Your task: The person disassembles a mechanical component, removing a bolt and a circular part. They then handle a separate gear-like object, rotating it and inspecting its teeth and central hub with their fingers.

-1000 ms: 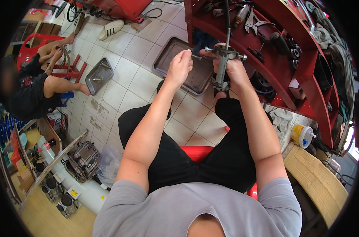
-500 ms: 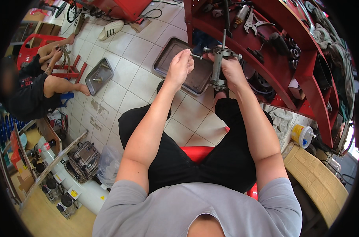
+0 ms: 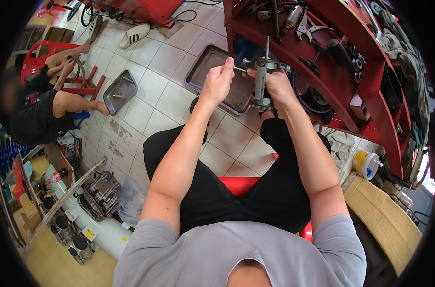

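My left hand [image 3: 218, 82] is closed on a slim metal bolt or rod [image 3: 241, 68] that reaches toward a grey steel cylindrical assembly [image 3: 261, 85]. The assembly stands upright, with flanges at top and bottom, side bolts and a thin shaft sticking up. My right hand [image 3: 279, 88] grips it from behind and the right; most of those fingers are hidden. Below both hands a shallow metal tray [image 3: 201, 81] lies on the tiled floor.
A red shelf unit [image 3: 346, 119] with tools curves along my right. At left a seated person [image 3: 26, 105] handles something beside a small tray [image 3: 112, 100]. Also around: a shoe [image 3: 133, 36], cables, a white cylinder [image 3: 97, 234], a bucket [image 3: 363, 164] and cardboard [image 3: 380, 210].
The steel assembly and my right hand have shifted slightly left, toward my left hand. My left hand has risen slightly with the bolt, whose tip is now closer to the assembly.
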Motion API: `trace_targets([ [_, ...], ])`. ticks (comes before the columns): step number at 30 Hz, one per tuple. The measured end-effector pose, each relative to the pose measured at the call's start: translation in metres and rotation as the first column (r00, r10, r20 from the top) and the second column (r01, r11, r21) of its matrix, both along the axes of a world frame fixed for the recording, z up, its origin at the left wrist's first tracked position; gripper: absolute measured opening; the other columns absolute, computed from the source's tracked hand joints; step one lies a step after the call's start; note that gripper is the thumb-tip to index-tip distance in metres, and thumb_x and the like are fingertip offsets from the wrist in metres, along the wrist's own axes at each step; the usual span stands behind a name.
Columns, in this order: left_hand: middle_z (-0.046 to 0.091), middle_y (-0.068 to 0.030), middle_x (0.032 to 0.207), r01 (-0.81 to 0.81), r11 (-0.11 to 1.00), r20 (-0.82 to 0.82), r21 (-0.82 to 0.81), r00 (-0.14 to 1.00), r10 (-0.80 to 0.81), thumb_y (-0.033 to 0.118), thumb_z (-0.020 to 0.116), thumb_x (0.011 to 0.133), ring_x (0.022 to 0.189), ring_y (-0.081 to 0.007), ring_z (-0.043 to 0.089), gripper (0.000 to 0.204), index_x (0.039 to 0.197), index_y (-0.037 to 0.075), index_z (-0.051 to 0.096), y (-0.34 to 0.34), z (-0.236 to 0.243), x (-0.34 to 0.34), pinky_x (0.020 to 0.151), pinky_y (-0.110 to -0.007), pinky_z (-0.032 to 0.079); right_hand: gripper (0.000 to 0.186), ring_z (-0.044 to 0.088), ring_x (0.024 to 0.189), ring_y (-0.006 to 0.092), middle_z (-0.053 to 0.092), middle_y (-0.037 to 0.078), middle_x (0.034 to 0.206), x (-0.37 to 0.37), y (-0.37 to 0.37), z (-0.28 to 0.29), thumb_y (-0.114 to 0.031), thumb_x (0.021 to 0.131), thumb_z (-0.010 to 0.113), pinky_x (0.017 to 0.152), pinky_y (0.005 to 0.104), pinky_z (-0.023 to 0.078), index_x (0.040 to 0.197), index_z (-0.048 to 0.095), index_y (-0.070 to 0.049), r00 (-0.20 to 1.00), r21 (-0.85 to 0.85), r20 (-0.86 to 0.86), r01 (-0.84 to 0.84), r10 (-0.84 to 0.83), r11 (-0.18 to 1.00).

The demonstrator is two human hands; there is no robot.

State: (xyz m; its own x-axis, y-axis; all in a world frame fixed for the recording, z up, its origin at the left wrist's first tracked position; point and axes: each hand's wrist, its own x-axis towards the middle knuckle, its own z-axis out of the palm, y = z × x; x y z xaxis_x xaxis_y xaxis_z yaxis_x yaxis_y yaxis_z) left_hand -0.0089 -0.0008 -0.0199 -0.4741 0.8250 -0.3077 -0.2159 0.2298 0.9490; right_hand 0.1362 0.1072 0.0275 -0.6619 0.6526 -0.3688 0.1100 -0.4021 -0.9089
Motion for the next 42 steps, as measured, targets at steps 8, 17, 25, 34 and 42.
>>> trace_targets([
  [8,0.041,0.0094,0.066,0.103,0.988,-0.224,0.115,0.972,-0.075,0.027,0.057,0.099,0.056,-0.0004,0.033,0.022,0.091,0.007,0.058,0.000,0.011,0.004,0.049,-0.021,0.023,0.020,0.062,0.076,0.0100,0.068,0.003,0.087,0.003,0.006,-0.004,-0.013,0.080,0.078,0.068,0.0270,0.047,0.094,0.070,-0.003,1.000,0.029,-0.001,-0.002,0.002,1.000],
  [17,0.032,0.0095,0.060,0.076,0.990,-0.091,0.118,0.994,-0.065,0.029,0.054,0.101,0.052,-0.0021,0.026,0.040,0.066,0.012,0.042,0.001,0.007,0.002,0.047,-0.023,0.020,0.023,0.059,0.079,0.0084,0.068,0.000,0.088,0.001,-0.001,-0.007,-0.008,0.078,0.075,0.071,0.0256,0.046,0.099,0.064,-0.005,0.998,0.098,-0.052,-0.032,0.037,0.995],
  [25,0.032,0.0083,0.059,0.139,0.988,0.111,0.061,0.983,-0.145,0.037,0.047,0.103,0.050,-0.0044,0.027,0.047,0.063,0.015,0.037,0.000,0.015,0.009,0.047,-0.024,0.021,0.026,0.064,0.087,0.0128,0.071,0.006,0.096,0.006,0.007,0.001,-0.006,0.080,0.075,0.078,0.0266,0.049,0.103,0.064,-0.004,0.993,0.133,-0.112,-0.015,0.030,0.991],
  [34,0.050,0.0008,0.072,-0.020,0.993,0.195,0.116,0.981,-0.003,0.031,0.049,0.102,0.065,-0.0076,0.047,0.031,0.098,0.001,0.057,0.004,0.010,0.032,0.058,-0.025,0.039,0.030,0.065,0.091,0.0131,0.070,0.005,0.097,0.009,0.012,-0.012,-0.008,0.081,0.075,0.079,0.0275,0.050,0.107,0.063,-0.003,0.999,0.247,0.030,-0.026,0.019,0.969],
  [42,0.050,0.0022,0.070,0.013,1.000,-0.295,-0.014,0.955,-0.017,0.030,0.049,0.102,0.060,-0.0039,0.044,0.029,0.090,0.005,0.058,0.005,0.011,0.027,0.051,-0.021,0.034,0.019,0.055,0.074,0.0066,0.064,-0.002,0.085,0.004,0.005,-0.007,-0.006,0.080,0.076,0.065,0.0241,0.043,0.094,0.064,-0.007,0.991,0.168,-0.131,0.055,-0.033,0.984],
])
